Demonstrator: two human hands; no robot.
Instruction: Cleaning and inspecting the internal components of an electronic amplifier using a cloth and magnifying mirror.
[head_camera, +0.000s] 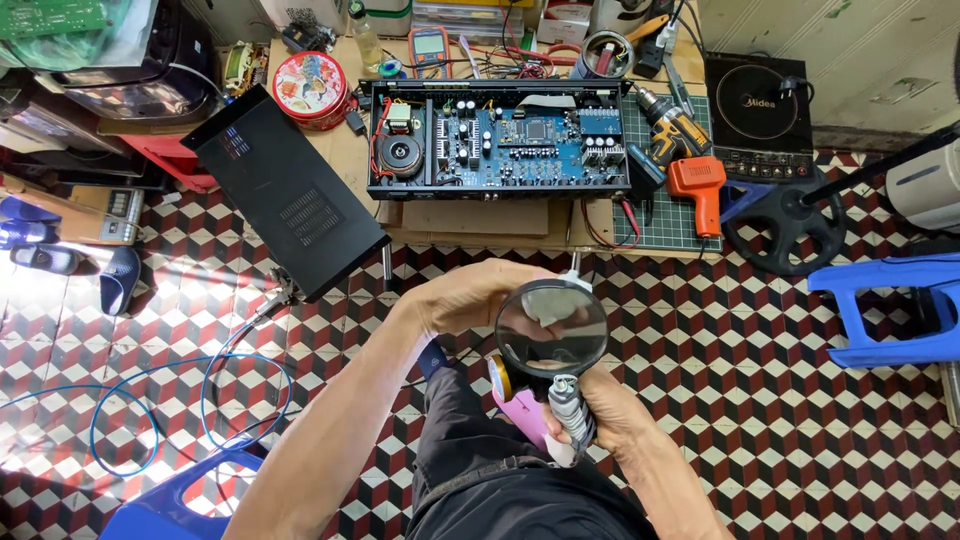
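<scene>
Over tiled floor, right hand (610, 405) gripping magnifying glass (551, 327), left hand (470, 295) touching its rim

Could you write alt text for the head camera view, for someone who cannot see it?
Seen from above, a person's right hand holds a round magnifying glass by its handle while the left hand cups something behind the lens. Beyond lies an opened electronics chassis with blue circuit boards, on a cluttered low bench above a patterned tile floor.
</scene>
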